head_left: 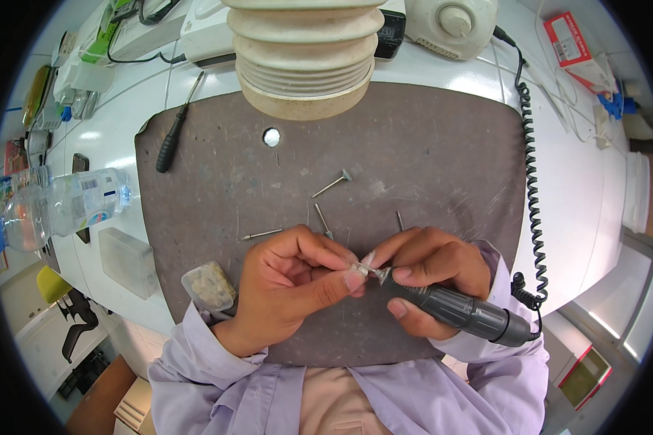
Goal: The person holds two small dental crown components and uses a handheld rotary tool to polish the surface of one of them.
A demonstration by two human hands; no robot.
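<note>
Over the brown mat my right hand (442, 272) is closed round a black rotary handpiece (464, 313), its metal nose pointing left. A coiled cord runs from its back end. Between the thumb and fingers of my left hand (290, 279) is a small whitish piece (360, 267), mostly covered by the fingertips. The handpiece's tip meets or nearly meets this piece; I cannot tell which. Several rotary burs lie on the mat beyond my hands, among them one with a grey wheel-shaped head (346, 175). A small clear box of pale chunks (209, 286) stands beside my left wrist.
A ribbed suction hose (305, 58) hangs over the mat's far edge. A black-handled screwdriver (169, 148) lies at the far left. Further left are a plastic bottle (87, 201) and a clear box (127, 262). The coiled cord (527, 159) runs along the right to a control unit (453, 25).
</note>
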